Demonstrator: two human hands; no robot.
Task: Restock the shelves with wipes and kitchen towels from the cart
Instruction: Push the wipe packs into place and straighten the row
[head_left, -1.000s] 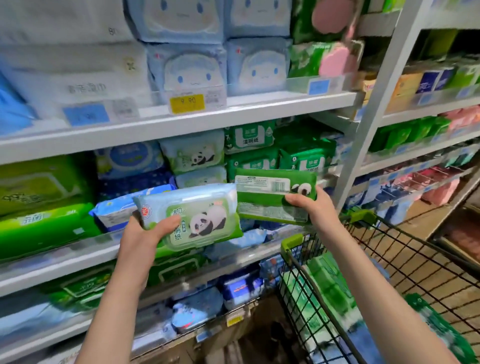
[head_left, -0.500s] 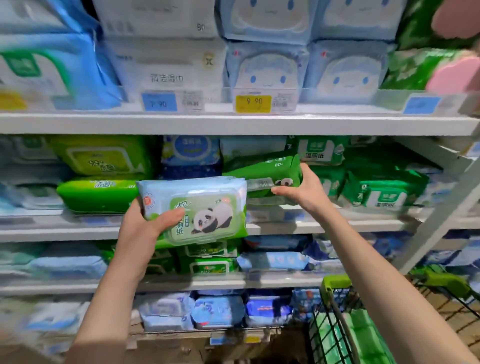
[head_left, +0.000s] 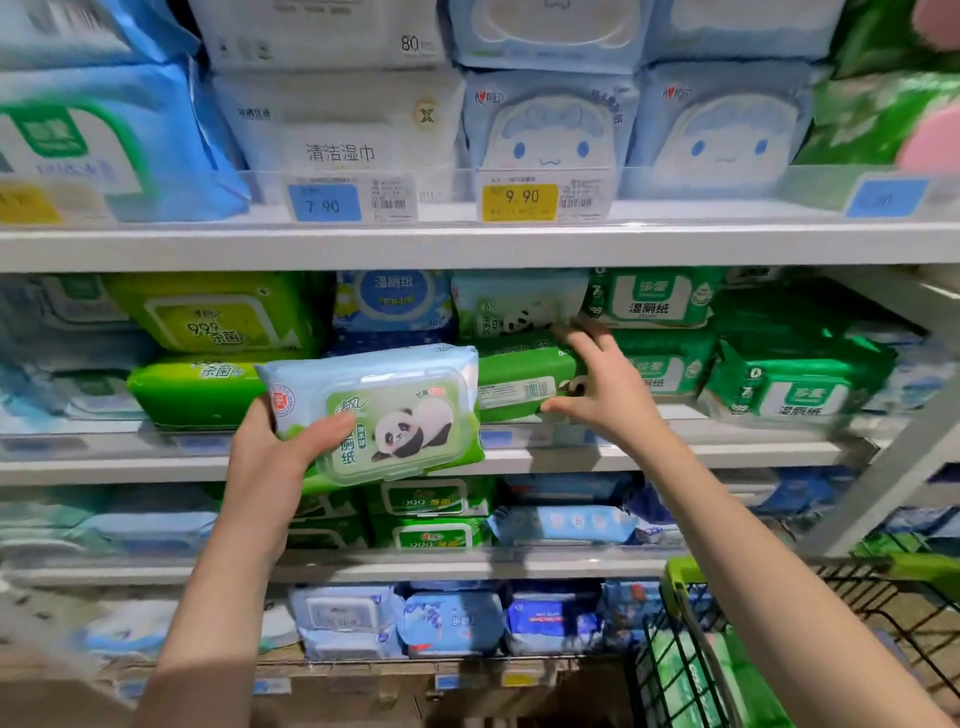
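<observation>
So the left hand (head_left: 265, 457) is holding a light blue and green panda wipes pack (head_left: 384, 410), thumb (head_left: 322, 430) across the front by the lid and the rest tucked behind it. The pack is up in the air just in front of the middle shelf (head_left: 130, 467), over its front edge and a bit tilted, not resting on anything.

The right hand (head_left: 605, 384) is at a green wipes pack (head_left: 519, 382) lying on that same shelf around mid-width, barcode side out. Its fingers (head_left: 589, 340) are spread wide, thumb touching the pack's lower front edge and tips up at its top, right where a second panda pack (head_left: 514, 306) sits on it. That reads as touching, not a real grip.

The upper shelf (head_left: 467, 244) has a blue 7.90 tag (head_left: 324, 203) and a yellow 9.90 tag (head_left: 519, 200) on its front edge. The cart (head_left: 675, 587) is bottom right, with green packs (head_left: 675, 670) inside.
</observation>
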